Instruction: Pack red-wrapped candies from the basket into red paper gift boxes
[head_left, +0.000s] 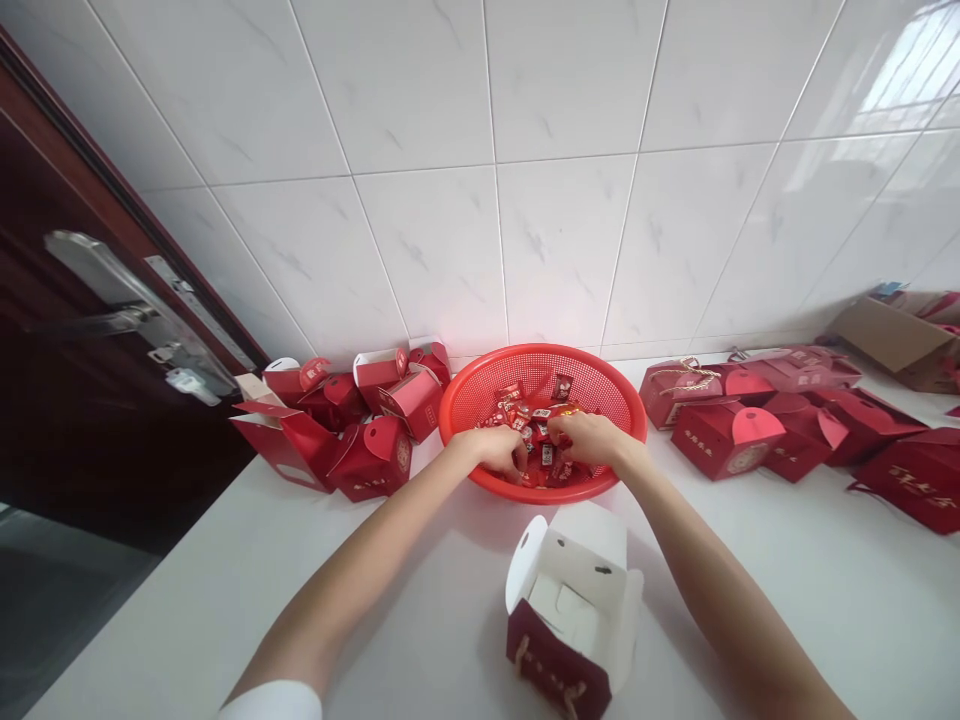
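Note:
Both hands reach into a red perforated plastic basket that holds a heap of red-wrapped candies. My left hand is in the basket's left half, its fingers curled down around candies. On the other side, my right hand has its fingers bent and closed on candies in the heap; its fingertips are partly hidden. Between my forearms, in front of the basket, stands an open gift box, dark red outside and white inside, with its flaps spread. A twisted cord handle hangs on its near side.
Several red gift boxes cluster left of the basket, and more red boxes stand to its right. A brown cardboard carton is at the far right. Behind the white table rises a tiled wall; a dark door is at left.

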